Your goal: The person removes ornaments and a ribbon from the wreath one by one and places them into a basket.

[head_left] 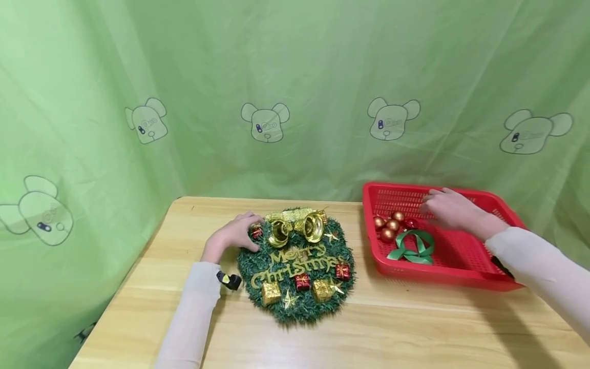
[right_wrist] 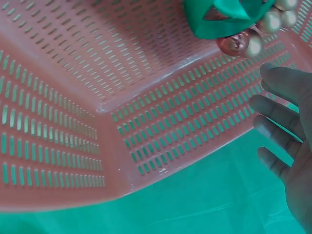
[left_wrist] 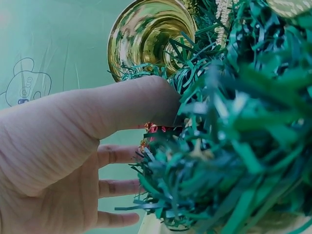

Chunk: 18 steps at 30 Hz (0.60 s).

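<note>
A green tinsel Christmas wreath [head_left: 340,296] lies on the table, with gold bells [head_left: 279,233], gold "Merry Christmas" lettering [head_left: 297,266], small gift boxes and stars on it. My left hand [head_left: 232,234] holds its upper left edge, by a small red gift box [head_left: 256,231]. In the left wrist view the thumb [left_wrist: 141,100] presses into the tinsel below a bell, and some fingertips are hidden behind it. Over the red basket [head_left: 449,281], my right hand [head_left: 454,209] has loosely bent fingers and holds nothing. Beside it lie gold baubles [head_left: 387,234], a red bauble [head_left: 411,223] and a green ribbon [head_left: 426,246].
The basket has slotted walls and stands at the right of the wooden table [head_left: 152,307], close to its back edge. A green curtain [head_left: 318,159] printed with bear heads hangs behind and to the left.
</note>
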{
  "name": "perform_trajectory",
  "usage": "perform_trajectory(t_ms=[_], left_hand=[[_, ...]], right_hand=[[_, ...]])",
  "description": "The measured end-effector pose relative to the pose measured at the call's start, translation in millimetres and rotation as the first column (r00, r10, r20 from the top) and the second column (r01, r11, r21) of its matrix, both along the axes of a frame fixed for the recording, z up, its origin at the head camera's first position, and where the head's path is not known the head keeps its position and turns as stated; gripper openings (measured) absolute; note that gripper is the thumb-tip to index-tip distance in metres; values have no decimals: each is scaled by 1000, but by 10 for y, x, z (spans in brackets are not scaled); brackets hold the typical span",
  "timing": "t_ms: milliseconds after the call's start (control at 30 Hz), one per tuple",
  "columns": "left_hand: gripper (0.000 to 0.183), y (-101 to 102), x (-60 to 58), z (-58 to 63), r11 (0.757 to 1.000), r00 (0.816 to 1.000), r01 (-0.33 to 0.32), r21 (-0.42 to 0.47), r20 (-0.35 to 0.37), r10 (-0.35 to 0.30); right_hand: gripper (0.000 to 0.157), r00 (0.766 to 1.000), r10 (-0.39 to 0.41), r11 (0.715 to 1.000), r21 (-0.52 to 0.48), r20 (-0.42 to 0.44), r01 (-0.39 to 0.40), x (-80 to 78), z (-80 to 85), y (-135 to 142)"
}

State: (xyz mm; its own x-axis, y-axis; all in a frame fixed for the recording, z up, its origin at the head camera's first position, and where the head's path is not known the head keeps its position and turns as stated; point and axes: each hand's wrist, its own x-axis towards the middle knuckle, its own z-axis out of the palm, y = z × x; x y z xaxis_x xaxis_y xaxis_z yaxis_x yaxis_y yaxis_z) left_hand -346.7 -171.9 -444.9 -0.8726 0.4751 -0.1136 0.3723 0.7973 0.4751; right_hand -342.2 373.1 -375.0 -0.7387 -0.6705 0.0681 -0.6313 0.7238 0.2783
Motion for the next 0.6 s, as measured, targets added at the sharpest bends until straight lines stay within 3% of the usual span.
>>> perform_trajectory(t_ms=[333, 467, 600], left_hand=[[79, -105, 18, 11, 999, 1000, -8, 32, 10, 8], [81, -116, 20, 115, 997, 1000, 10, 74, 12, -11], [77, -113, 5, 289, 994, 998, 51, 94, -38, -47]], right_hand=[[20, 1000, -23, 989, -149, 1, 23, -25, 162, -399], [21, 999, -12, 979, -202, -33, 5, -39, 239, -617], [24, 998, -14, 965, -261, -53, 0, -38, 329, -844]])
